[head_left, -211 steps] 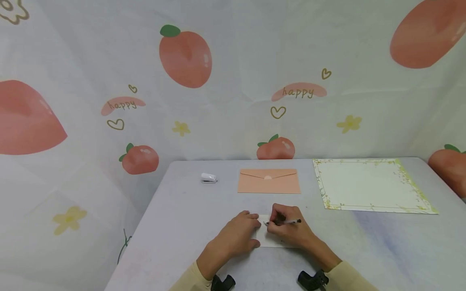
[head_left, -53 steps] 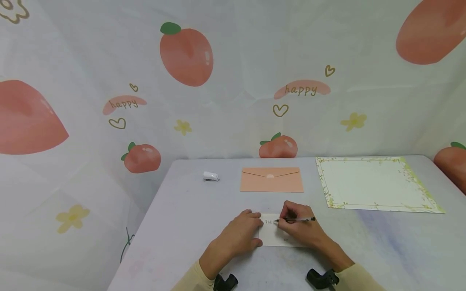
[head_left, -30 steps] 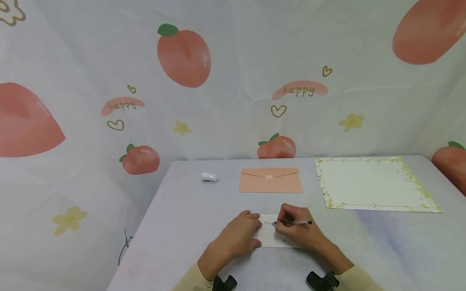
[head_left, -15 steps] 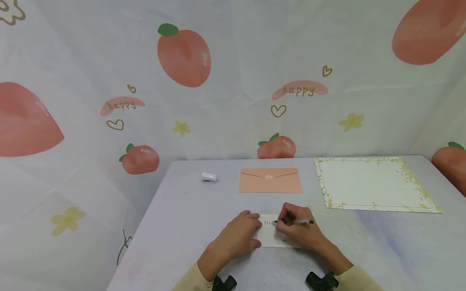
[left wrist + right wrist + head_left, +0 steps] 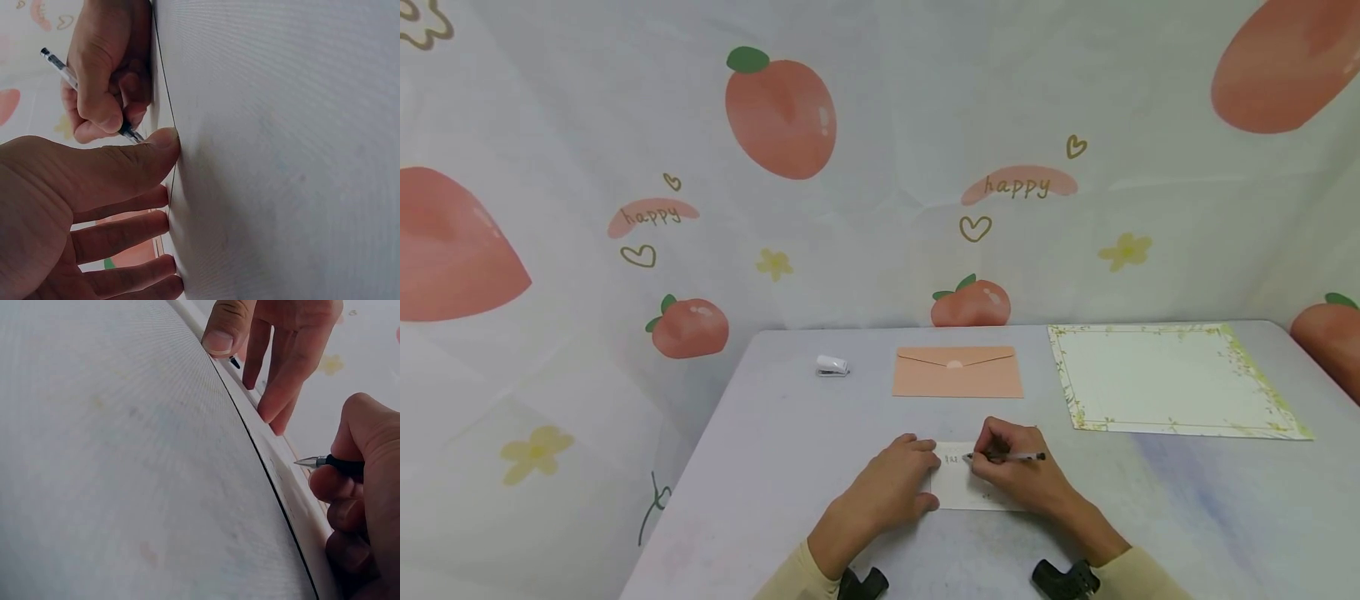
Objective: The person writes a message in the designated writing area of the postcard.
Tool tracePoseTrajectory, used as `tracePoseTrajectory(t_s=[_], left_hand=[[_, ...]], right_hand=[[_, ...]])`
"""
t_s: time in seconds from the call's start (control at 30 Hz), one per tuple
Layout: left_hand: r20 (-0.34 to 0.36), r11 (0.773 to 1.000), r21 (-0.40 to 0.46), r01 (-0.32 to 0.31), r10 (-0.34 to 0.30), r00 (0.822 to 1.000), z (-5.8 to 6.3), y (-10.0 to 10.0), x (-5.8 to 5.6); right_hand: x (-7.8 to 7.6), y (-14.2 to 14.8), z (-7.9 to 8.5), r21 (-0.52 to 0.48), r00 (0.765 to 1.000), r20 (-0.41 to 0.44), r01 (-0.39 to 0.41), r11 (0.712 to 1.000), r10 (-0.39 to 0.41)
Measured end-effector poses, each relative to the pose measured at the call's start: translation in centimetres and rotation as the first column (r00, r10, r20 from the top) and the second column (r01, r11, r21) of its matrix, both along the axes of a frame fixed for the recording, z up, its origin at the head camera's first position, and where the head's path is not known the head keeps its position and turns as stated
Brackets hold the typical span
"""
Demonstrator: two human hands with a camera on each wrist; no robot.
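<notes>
In the head view a small white card lies on the table, with short rows of dark handwriting near its upper left and a small mark lower down. My left hand rests on the card's left edge, thumb and straight fingers spread; the left wrist view shows that thumb at the near edge. My right hand pinches a black-and-clear pen, its tip at the card just right of the writing. The right wrist view has the pen's metal tip close over the card. My right hand hides the card's right part.
A peach envelope lies beyond the card. To its left is a small white stapler. A large sheet with a leafy border lies at the back right. A fruit-patterned cloth hangs behind the table.
Over the several seconds shown, my right hand has shifted right along the card with the pen, and handwriting has appeared at the upper left. My left hand has stayed in place.
</notes>
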State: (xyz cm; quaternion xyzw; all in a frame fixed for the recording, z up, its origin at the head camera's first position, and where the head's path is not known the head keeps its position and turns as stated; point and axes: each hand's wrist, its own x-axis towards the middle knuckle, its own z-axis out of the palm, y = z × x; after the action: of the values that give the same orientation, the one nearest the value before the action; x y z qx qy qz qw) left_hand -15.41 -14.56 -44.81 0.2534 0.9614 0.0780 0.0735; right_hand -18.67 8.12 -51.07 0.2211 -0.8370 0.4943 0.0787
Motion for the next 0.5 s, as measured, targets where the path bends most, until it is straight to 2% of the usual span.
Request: tracePoseTrajectory(t_s=[0.5], left_hand=[[-0.033, 1.0, -0.004, 0.015, -0.015, 0.999, -0.03, 0.0, 0.04]], right_hand=[[0.02, 0.05, -0.04, 0.014, 0.999, -0.032, -0.04, 0.999, 0.04]])
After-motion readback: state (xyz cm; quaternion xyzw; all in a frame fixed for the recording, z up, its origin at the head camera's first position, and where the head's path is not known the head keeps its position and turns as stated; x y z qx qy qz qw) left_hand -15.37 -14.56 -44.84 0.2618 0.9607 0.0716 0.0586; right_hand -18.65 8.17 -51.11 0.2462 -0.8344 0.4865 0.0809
